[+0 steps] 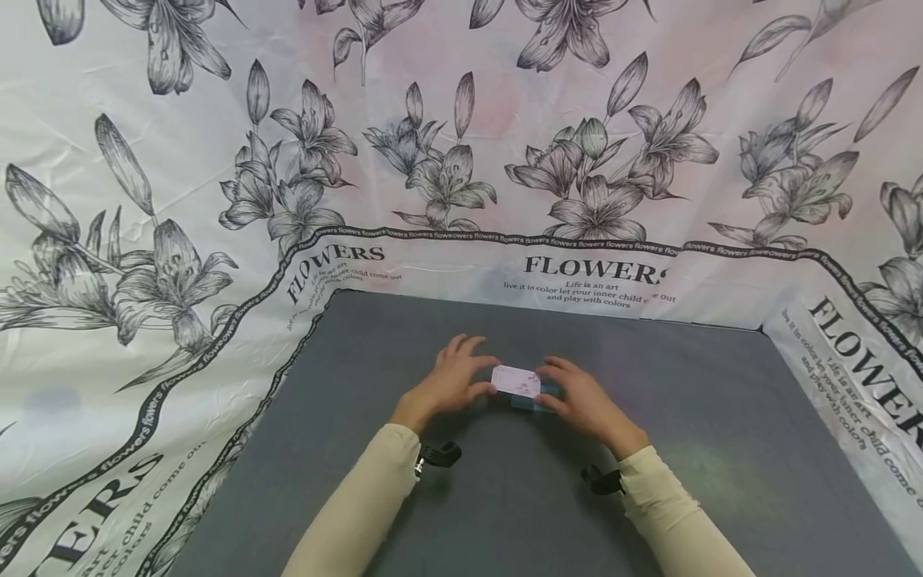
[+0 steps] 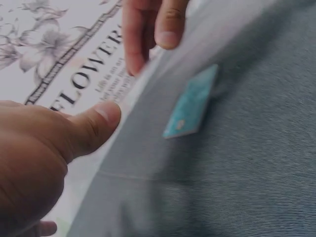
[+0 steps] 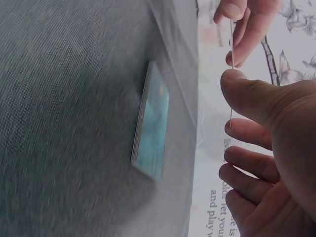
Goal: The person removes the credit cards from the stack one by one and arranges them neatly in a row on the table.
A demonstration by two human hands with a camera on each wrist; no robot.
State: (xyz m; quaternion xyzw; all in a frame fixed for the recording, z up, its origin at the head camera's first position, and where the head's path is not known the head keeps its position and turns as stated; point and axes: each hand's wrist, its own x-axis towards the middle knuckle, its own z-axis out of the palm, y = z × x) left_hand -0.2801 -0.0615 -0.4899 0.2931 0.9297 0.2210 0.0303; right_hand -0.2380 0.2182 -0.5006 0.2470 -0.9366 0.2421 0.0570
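A white card (image 1: 515,381) with a pinkish print is held above the table between two hands. My left hand (image 1: 449,380) pinches its left end between thumb and fingers, and my right hand (image 1: 586,402) pinches the right end. Edge-on, the card appears as a thin line (image 3: 231,47) in the right wrist view. Beneath it lies a small stack of blue cards (image 3: 152,126), its layered edge visible there and its blue top (image 2: 191,106) in the left wrist view. From above, the white card and right fingers partly cover the stack. In the left wrist view the white card is hard to make out.
The dark grey table (image 1: 404,328) reaches back to a wall hung with white flower-printed cloth (image 1: 461,264), which also borders both sides. Black devices, one (image 1: 441,454) at the left wrist and another (image 1: 602,481) at the right, jut inward beneath the sleeves.
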